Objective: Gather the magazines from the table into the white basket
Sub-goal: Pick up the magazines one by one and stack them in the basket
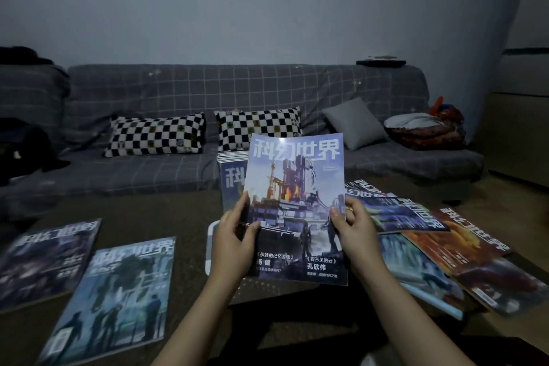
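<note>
- Two hands hold one magazine (297, 205) upright: your left hand (234, 242) pinches its left edge, thumb on the cover, and your right hand (355, 229) pinches its right edge likewise.
- Beneath that magazine sits the white basket (211, 246), with more magazines standing in it (233, 184) behind the held one.
- Two magazines (118, 294) lie flat on the table (190, 217) to your left.
- Several overlapping magazines (430, 246) lie on the table to your right.
- Beyond the table, a grey sofa (178, 89) carries checkered cushions (154, 135).
</note>
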Demonstrator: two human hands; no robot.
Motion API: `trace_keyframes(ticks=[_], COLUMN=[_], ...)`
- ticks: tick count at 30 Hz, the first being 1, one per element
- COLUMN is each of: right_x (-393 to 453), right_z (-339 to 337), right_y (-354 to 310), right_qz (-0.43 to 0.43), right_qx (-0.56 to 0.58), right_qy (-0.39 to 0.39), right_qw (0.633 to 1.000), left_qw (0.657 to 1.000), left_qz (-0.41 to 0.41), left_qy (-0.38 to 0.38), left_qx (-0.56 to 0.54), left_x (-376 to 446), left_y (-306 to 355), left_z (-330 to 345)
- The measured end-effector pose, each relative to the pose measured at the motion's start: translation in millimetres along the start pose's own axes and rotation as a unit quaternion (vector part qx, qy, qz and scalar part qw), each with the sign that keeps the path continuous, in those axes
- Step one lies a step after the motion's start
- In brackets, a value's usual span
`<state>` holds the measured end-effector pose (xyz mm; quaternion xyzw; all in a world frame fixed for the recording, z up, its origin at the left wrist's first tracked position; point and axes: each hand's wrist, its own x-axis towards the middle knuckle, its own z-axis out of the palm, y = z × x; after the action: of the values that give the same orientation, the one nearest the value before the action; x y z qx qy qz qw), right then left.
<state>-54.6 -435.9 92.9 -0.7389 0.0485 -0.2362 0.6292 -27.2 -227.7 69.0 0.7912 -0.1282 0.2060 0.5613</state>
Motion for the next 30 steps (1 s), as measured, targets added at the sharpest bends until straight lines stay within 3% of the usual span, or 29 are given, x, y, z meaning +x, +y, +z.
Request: trace_keyframes(ticks=[12, 22, 30], right_x=[48.8, 43.1, 50.9], right_z=[64.2, 69.3, 70.8], right_y=[41.7, 63.2, 68.5], right_qz=[0.052, 0.013, 0.031], right_qx=[0.019, -0.163, -0.193], right_qy=[-0.029, 0.060, 0.011], right_qw=[0.998, 0.985, 0.981], left_qw=[0.991, 0.985, 0.984], left_qz=[-0.040, -0.064, -0.064], left_qy=[0.055, 0.061, 0.040], left_qx=[0.115, 0.147, 0.162], left_x=[13.0, 12.5, 20.9], left_y=[-53.0, -60.6, -68.9], left_z=[-12.9, -8.6, -4.5])
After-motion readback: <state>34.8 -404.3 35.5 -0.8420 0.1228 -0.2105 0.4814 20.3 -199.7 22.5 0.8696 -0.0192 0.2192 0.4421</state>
